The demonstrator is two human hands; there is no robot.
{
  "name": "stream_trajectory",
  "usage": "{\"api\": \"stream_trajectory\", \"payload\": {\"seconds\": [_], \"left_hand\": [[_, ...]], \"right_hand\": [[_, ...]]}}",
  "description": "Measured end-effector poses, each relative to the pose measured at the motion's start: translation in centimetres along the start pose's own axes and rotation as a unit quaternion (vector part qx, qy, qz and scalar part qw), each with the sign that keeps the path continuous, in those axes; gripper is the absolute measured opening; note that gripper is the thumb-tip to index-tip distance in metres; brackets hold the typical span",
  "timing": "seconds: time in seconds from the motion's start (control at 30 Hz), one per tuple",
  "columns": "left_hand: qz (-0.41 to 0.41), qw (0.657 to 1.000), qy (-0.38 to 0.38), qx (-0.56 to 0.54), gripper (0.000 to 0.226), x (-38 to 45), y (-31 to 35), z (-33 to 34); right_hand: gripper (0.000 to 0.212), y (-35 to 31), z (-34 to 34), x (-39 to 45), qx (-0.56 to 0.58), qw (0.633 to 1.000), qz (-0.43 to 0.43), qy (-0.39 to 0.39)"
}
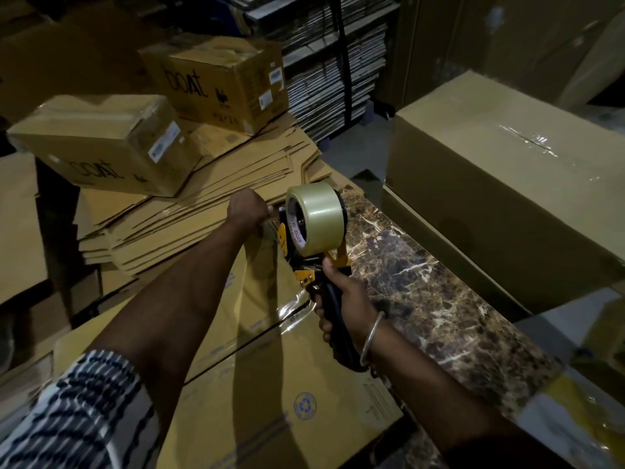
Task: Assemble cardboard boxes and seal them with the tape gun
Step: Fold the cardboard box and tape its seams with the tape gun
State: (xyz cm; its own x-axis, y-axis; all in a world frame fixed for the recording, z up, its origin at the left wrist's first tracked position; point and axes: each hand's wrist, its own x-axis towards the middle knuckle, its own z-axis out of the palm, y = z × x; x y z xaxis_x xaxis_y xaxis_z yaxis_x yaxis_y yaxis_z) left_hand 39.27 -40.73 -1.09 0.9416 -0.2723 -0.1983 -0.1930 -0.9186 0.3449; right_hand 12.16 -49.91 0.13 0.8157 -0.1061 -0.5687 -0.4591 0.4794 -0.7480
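box lies under both arms, seam running away from the person | right hand grips tape gun over seam | left hand clenches box's far edge (tape partly laid)

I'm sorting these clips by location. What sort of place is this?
Most likely a packing or storage room in a warehouse. Flattened cartons lie stacked high, sealed boxes sit on top of them, and racks of flat cardboard fill the back wall. The right hand holds a tape gun.
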Motion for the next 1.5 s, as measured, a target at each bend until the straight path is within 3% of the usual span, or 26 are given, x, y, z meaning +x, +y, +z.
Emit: {"api": "stream_trajectory", "payload": {"seconds": [0.2,0.4,0.5,0.57,0.63,0.9,1.1,1.4,1.5], "left_hand": [[-0.015,0.999,-0.019,0.036,0.048,0.8,-0.8,1.1],[-0.017,0.999,-0.035,0.037,0.037,-1.2,-0.3,0.9],[-0.002,0.999,0.004,-0.036,0.038,-2.3,-1.7,1.8],[0.036,0.995,0.085,-0.048,0.034,-2.7,-2.4,2.3],[0.069,0.989,0.119,-0.061,0.04,-3.4,-2.8,2.5],[0.055,0.995,0.074,-0.027,0.051,-4.8,-3.0,2.4],[0.062,0.994,0.085,0.026,0.055,-4.6,-2.8,2.7],[0.078,0.99,0.116,0.018,0.058,-5.0,-3.2,3.4],[0.128,0.984,0.122,0.034,0.051,-5.2,-3.5,3.5]], "right_hand": [[0.067,0.1,0.0,0.4,0.002,1.0,0.013,0.002],[0.069,-0.2,-0.1,0.8,-0.002,0.999,0.042,0.007],[0.07,-0.5,-0.3,0.9,-0.005,0.998,0.062,0.007],[0.071,-0.7,-0.4,1.0,-0.009,0.998,0.069,0.006],[0.072,-0.9,-0.3,1.0,-0.014,0.997,0.07,0.006],[0.072,-2.0,-0.4,0.4,-0.042,0.995,0.091,0.007],[0.067,-1.7,-1.9,-1.2,-0.053,0.993,0.105,-0.019],[0.07,1.5,-5.4,-5.8,-0.066,0.994,0.078,-0.042],[0.071,2.2,-5.9,-6.8,-0.062,0.994,0.077,-0.039]]}}
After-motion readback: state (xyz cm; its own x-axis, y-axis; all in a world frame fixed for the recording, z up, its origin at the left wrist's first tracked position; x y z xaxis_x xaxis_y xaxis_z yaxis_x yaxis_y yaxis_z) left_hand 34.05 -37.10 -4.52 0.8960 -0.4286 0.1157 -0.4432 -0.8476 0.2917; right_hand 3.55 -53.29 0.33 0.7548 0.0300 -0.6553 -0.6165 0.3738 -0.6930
